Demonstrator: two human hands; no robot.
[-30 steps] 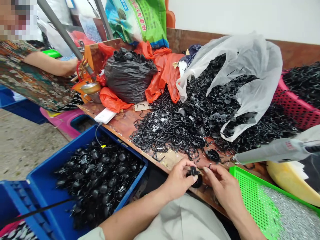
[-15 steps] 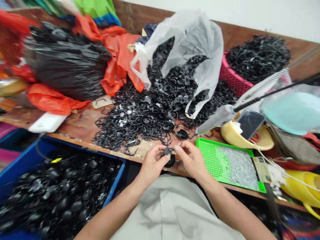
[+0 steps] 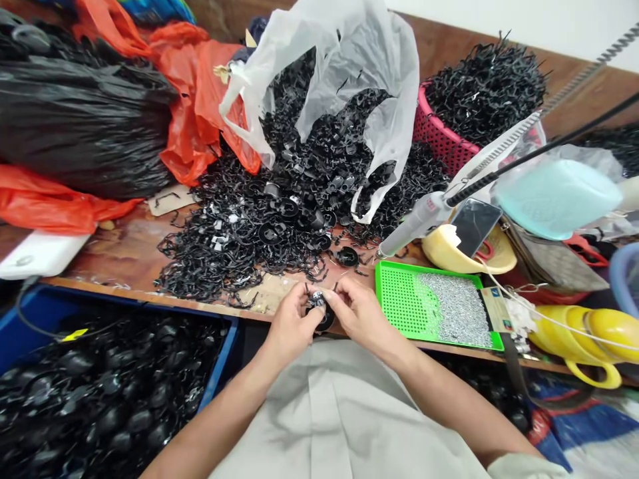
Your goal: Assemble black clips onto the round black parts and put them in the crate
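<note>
A round black plastic part (image 3: 325, 320) is pinched in the fingers of my left hand (image 3: 293, 320), near the front edge of the wooden table (image 3: 134, 256). My right hand (image 3: 360, 307) is closed against the same part, thumb and fingertips at its top. Whatever small piece lies between the right fingertips is too small to make out. Just beyond my hands, a heap of thin black plastic pieces (image 3: 200, 253) spreads over the table. Another round black part (image 3: 347, 256) lies at the heap's near edge.
An electric screwdriver (image 3: 414, 223) hangs at the right, above a green tray (image 3: 399, 306) of small screws (image 3: 462, 309). A blue bin (image 3: 232, 332) of black parts stands at the lower left. Behind are a white plastic bag (image 3: 399, 60) and a pink basket (image 3: 439, 130).
The view has swung to the right, so the table things sit further left. Both hands stay together at the black part, with the right fingers now closer over it.
</note>
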